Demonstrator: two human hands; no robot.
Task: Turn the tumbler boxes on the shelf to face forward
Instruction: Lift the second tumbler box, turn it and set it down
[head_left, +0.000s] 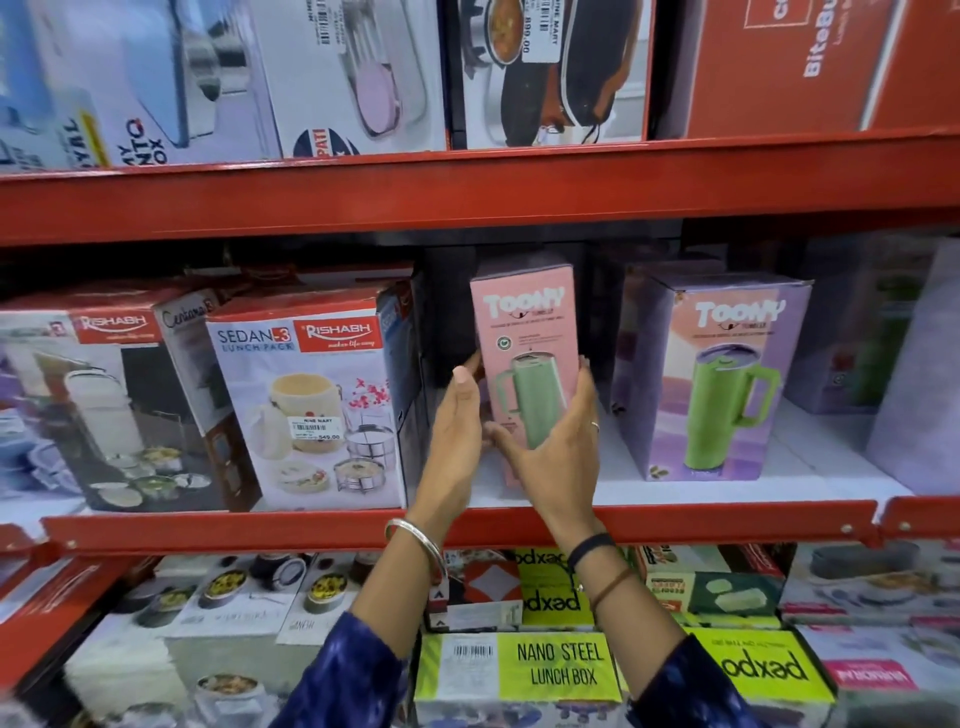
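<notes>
A pink tumbler box (524, 332) with a green tumbler printed on it stands upright on the middle shelf (675, 488), its printed front toward me. My left hand (457, 431) presses its left side and my right hand (561, 441) wraps its lower right front. To the right stands a wider purple tumbler box (722, 374), turned slightly so its left side shows. Further right, another purple box (857, 332) sits back on the shelf, blurred.
Lunch-pack boxes (306, 395) crowd the shelf left of the pink box. The red shelf rail (467, 525) runs below my wrists. Cookware boxes (550, 73) fill the shelf above, and lunch boxes (561, 670) lie on the one below. A tall pale box (919, 384) stands at the far right.
</notes>
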